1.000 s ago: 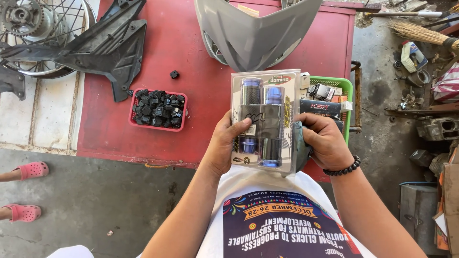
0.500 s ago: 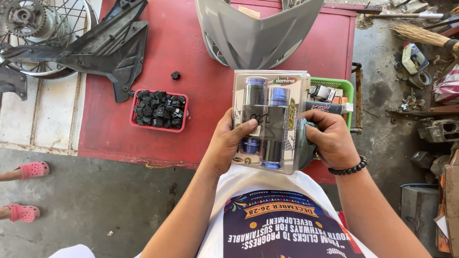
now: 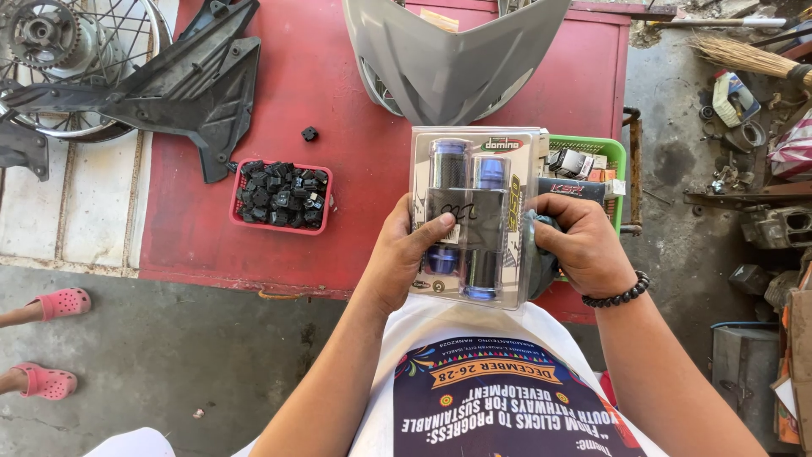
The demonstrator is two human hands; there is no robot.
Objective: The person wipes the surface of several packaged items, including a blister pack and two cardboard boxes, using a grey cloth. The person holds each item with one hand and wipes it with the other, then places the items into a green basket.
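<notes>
you had the red table (image 3: pixel 355 101) as your anchor, so read everything off it, left to right.

off the table's left edge a spoked wheel (image 3: pixel 68 51) lay on the tiled floor, and a black plastic fairing panel (image 3: pixel 186 85) overhung that left edge. on the table's left half sat a small red basket (image 3: pixel 283 196) heaped with black clips, a single black clip (image 3: pixel 309 134) lying apart from it toward the far side. at the table's far middle rested a grey front cowl (image 3: pixel 448 59), its point aimed back at you.

then your own hands, both just above the table's near edge. your left hand (image 3: pixel 406 254) was closed on the left side of the clear blister pack of handlebar grips (image 3: pixel 474 216), thumb pressed across its face. your right hand (image 3: pixel 579 241) was clamped on the pack's right edge, fingers curled round behind — what they did at the back was hidden. the hands were apart, the pack spanning the gap between them.

the pack's long axis ran away from you, toward the cowl — the two grips inside stood side by side along that line. neither hand was nearer; each held one long edge at about mid-length.

behind the pack's right side, on the table's right end, a green basket (image 3: pixel 605 148) held small boxes.
</notes>
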